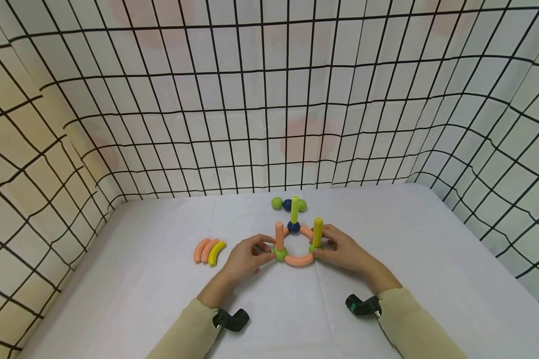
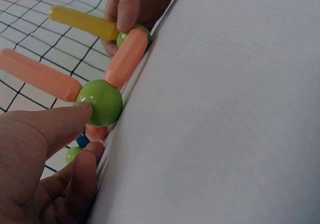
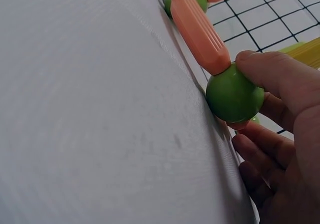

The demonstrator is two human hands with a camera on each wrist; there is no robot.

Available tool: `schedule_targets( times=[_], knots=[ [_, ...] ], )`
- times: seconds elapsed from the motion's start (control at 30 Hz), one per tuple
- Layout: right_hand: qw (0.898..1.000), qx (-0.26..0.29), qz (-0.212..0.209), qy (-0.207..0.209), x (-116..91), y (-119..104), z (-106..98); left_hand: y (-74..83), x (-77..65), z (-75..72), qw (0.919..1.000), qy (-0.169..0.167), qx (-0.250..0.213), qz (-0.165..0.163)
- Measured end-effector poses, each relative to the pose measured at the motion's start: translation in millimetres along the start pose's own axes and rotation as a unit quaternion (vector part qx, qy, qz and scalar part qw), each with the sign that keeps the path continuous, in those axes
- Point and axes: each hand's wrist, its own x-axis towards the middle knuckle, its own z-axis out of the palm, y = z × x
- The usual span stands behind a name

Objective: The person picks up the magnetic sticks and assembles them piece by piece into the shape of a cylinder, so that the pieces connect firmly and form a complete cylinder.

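A ring of curved orange rods (image 1: 299,261) joined by balls lies on the white table, with three straight rods standing up from it. My left hand (image 1: 248,255) pinches the green ball (image 2: 101,103) at the ring's left, its thumb on the ball's side; an orange straight rod (image 1: 279,236) rises from that ball. On the other side my right hand (image 1: 345,249) pinches a second green ball (image 3: 235,93), which bears a yellow straight rod (image 1: 318,232). At the back, a dark blue ball (image 1: 294,227) carries a yellow-green straight rod (image 1: 295,209).
Left of the ring lie two curved orange rods (image 1: 201,250) and a curved yellow rod (image 1: 216,253). Behind it sit loose balls: a green one (image 1: 276,203), a dark blue one (image 1: 287,205) and another green one (image 1: 302,205). Black netting (image 1: 251,109) encloses the table's back and sides.
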Motion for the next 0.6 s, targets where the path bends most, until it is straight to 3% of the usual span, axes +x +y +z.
schedule_targets(
  times=[0.43, 0.6],
  knots=[
    [1.0, 0.001, -0.01, 0.016, -1.8, 6.1, 2.0, 1.1, 1.4, -0.6, 1.0, 0.004, 0.001, 0.004],
    [1.0, -0.002, -0.011, 0.021, -2.9, 6.2, 4.0, -0.1, 2.9, -4.4, 0.9995, -0.004, -0.031, -0.012]
  ],
)
